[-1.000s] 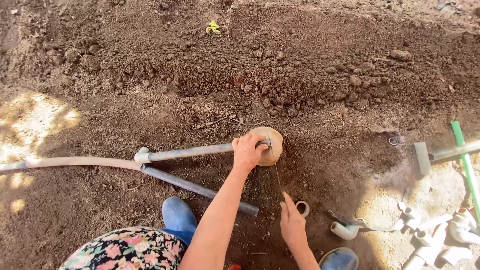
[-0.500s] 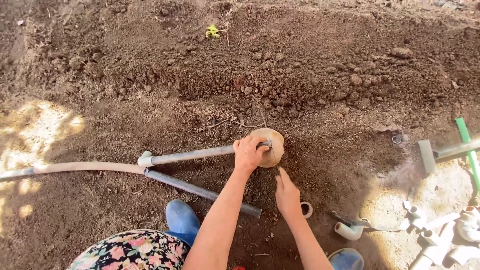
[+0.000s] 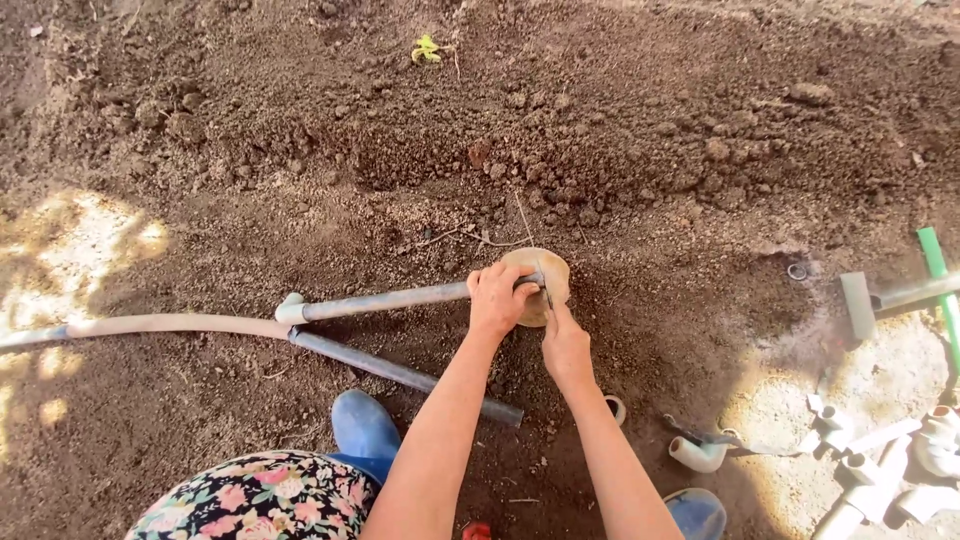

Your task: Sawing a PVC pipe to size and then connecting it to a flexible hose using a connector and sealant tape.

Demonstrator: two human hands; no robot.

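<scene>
Wrapping the end of the grey pipe (image 3: pixel 385 298) at frame centre: left hand (image 3: pixel 497 297) clamps pipe and tan tape roll (image 3: pixel 538 285), right hand (image 3: pixel 565 345) pinches the tape. Next wants steady tension, I'd judge.

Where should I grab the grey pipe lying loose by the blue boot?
Probably mid-length on the grey pipe, from above, fingers across it. It lies flat and slanted on the soil, bare between the joint and its free end near the blue boot.

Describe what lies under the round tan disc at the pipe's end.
Loose brown soil shows around the disc. The left hand and right hand cover its lower part; beneath is hidden.
</scene>
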